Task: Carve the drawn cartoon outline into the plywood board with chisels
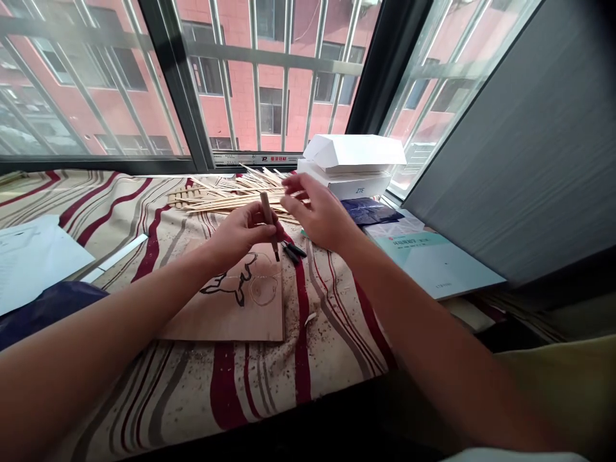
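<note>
My left hand [250,229] is closed around a wooden-handled carving tool [267,215], held nearly upright with its dark tip just above the right side of a flat wooden board [192,324]. Black outlines and a pale carved round shape [263,290] show on the board. My right hand [317,215] is raised to the right of the tool, fingers apart and holding nothing, near the pile of thin wooden sticks [226,196]. Below it, black pens [293,251] lie beside the board's upper right corner.
A striped cloth [332,359] covers the surface, scattered with wood crumbs and a pale shaving [310,317]. At the back right stands a white box [353,173]; a dark blue packet [370,210] and a book [433,263] lie nearer. Papers [38,256] lie left, before a barred window.
</note>
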Tool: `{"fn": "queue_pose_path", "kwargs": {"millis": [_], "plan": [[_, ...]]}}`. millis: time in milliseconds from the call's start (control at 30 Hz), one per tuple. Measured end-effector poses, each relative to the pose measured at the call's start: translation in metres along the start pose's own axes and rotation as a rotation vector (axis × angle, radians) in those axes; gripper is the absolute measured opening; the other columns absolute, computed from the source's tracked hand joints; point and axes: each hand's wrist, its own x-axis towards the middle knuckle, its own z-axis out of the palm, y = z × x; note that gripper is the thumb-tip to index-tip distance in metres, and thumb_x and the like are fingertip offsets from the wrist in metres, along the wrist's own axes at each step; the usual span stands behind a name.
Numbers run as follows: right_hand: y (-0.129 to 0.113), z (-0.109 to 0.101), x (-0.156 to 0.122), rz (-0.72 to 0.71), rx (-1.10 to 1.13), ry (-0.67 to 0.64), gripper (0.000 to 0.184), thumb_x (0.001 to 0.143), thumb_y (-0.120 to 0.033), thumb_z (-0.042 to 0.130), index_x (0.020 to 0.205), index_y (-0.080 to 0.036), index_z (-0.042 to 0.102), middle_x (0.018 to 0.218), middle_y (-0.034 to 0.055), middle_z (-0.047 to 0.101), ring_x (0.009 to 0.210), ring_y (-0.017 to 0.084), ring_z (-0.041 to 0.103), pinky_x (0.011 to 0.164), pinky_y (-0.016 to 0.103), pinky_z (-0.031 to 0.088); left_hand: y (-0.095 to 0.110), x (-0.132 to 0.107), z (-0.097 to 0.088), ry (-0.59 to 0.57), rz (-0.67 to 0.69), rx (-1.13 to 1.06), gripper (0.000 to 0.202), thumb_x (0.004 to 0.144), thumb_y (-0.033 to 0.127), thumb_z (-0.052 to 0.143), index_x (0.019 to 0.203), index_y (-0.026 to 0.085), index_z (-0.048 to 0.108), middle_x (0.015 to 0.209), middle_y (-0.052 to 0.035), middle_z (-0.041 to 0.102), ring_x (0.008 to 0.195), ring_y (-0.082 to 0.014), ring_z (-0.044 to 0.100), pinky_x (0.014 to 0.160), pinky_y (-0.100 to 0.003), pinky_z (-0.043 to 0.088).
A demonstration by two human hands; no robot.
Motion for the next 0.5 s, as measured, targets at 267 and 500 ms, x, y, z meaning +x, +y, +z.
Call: {"fn": "queue_pose_path", "kwargs": {"millis": [267, 500], "plan": [[-0.035, 0.011, -0.114, -0.11, -0.626, -0.664, 0.071, 0.099, -0.061, 0.067, 0.15, -0.012, 0.06, 0.141, 0.0252, 0.064, 0.134, 0.044, 0.059, 0.115, 0.061, 0.045, 0.002, -0.008, -0.005, -0.048, 0.038, 0.057, 0.034, 0.081, 0.027, 0.085, 0.097, 0.019, 0.057, 0.086, 0.0005, 0.073, 0.078, -0.0212, 0.079, 0.073, -0.037, 0.067], [-0.031, 0.026, -0.109, -0.162, -0.672, -0.645, 0.063, 0.103, -0.052, 0.063, 0.154, -0.016, 0.058, 0.14, 0.0257, 0.063, 0.139, 0.045, 0.055, 0.117, 0.059, 0.044, 0.005, -0.01, -0.013, -0.029, 0.085, 0.075, 0.027, 0.079, 0.022, 0.08, 0.09, 0.019, 0.057, 0.083, 0.0018, 0.069, 0.075, -0.0191, 0.077, 0.069, -0.033, 0.065]]}}
